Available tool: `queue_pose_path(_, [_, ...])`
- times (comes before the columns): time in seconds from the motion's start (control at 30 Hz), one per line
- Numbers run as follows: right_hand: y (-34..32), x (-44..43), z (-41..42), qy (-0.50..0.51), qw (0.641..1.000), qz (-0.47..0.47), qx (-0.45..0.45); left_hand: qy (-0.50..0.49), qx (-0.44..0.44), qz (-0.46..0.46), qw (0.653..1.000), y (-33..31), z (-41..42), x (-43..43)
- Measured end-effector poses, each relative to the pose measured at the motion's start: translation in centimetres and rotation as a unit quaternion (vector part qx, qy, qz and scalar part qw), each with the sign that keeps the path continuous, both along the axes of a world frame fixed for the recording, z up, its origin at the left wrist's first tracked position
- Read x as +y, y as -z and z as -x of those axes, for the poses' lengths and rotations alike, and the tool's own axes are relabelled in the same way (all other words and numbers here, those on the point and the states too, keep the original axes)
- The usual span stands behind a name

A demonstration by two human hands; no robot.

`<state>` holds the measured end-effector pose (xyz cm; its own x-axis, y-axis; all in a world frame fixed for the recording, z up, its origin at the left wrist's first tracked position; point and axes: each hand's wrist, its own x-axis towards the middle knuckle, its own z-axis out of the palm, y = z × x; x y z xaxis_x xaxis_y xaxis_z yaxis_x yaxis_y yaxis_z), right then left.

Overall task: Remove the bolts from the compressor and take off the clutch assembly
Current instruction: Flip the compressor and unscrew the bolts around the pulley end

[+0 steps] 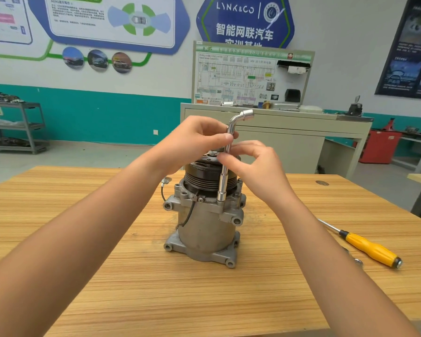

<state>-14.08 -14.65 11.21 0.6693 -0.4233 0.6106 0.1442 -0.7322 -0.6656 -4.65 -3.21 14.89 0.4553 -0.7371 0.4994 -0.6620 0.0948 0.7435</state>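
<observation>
Grey cast metal: one compressor, upright mid-way across the wooden tabletop, capped by one black clutch assembly. One chrome L-shaped socket wrench standing upright, lower socket seated on the flange at 4 o'clock of the clutch. Two grips on its shaft: left grip pinching high near the bend, right grip pinching just below, both partly hiding the clutch face. One yellow-handled screwdriver lying at 3 o'clock, well apart. One black wire down the housing at 9 o'clock.
</observation>
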Motion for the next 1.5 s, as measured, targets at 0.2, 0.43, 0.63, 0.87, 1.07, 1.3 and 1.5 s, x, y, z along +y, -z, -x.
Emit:
queue_pose_path(0.2, [1.0,0.5,0.0,-0.005,0.998,0.020,-0.054,-0.030,-0.027,-0.008,0.999,0.3,0.1,-0.4])
queue_pose_path(0.43, [1.1,0.0,-0.3,-0.015,1.000,0.026,-0.005,0.003,-0.007,-0.045,0.999,0.3,-0.2,0.4])
queue_pose_path(0.63, [1.7,0.4,-0.1,0.009,0.997,0.016,-0.071,-0.072,-0.034,0.009,0.997,0.8,-0.3,-0.2])
queue_pose_path(0.87, [1.9,0.4,-0.2,-0.042,0.996,-0.019,-0.081,0.036,0.078,0.009,0.996,0.4,-0.1,0.1])
queue_pose_path(1.07, [1.7,0.6,-0.7,-0.035,0.996,-0.022,-0.085,-0.030,0.070,0.045,0.996,0.5,0.5,-0.7])
queue_pose_path(1.3, [1.2,-0.1,-0.3,-0.051,0.998,0.018,-0.039,0.030,0.069,0.001,0.997,-0.2,0.3,0.4])
queue_pose_path(1.5, [1.3,-0.1,-0.4,-0.030,0.998,0.035,-0.033,-0.019,0.028,0.016,0.999,0.2,0.8,-0.8])
